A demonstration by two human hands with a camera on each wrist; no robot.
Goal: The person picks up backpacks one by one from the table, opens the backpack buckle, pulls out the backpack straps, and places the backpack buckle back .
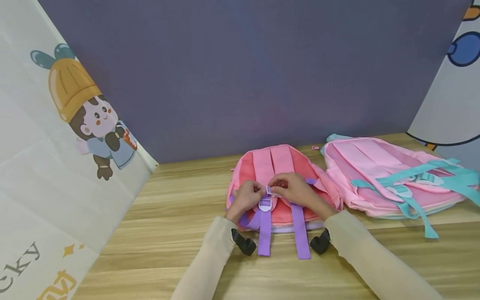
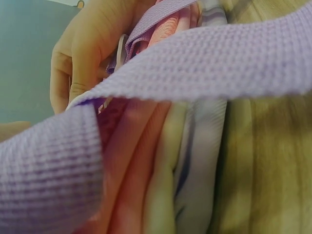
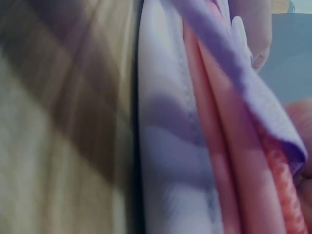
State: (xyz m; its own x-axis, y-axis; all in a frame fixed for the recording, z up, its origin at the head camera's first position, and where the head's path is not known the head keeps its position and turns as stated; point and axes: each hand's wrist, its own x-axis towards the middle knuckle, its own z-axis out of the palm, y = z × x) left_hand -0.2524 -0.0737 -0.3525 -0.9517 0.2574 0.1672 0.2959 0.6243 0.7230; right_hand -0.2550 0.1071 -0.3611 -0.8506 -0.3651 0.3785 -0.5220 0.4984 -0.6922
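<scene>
A coral-pink backpack (image 1: 243,164) lies on the table with its shoulder straps facing up. Over its middle my left hand (image 1: 247,196) and right hand (image 1: 294,190) meet, thumbs and fingers pinching a small white plastic buckle (image 1: 268,191) from either side. Just below the fingers sits a white strap adjuster (image 1: 265,205) threaded with purple webbing (image 1: 264,237). A second purple strap end (image 1: 301,237) hangs beside it toward the front. In the left wrist view, purple webbing (image 2: 209,63) crosses in front of the left fingers (image 2: 85,68) and partly hides them.
To the right, against the first bag, lies a lighter pink backpack (image 1: 367,154) with teal straps (image 1: 420,212) spread over it. A dark panel (image 1: 262,83) stands behind the wooden table (image 1: 168,233), and a white printed sheet (image 1: 33,166) borders the left.
</scene>
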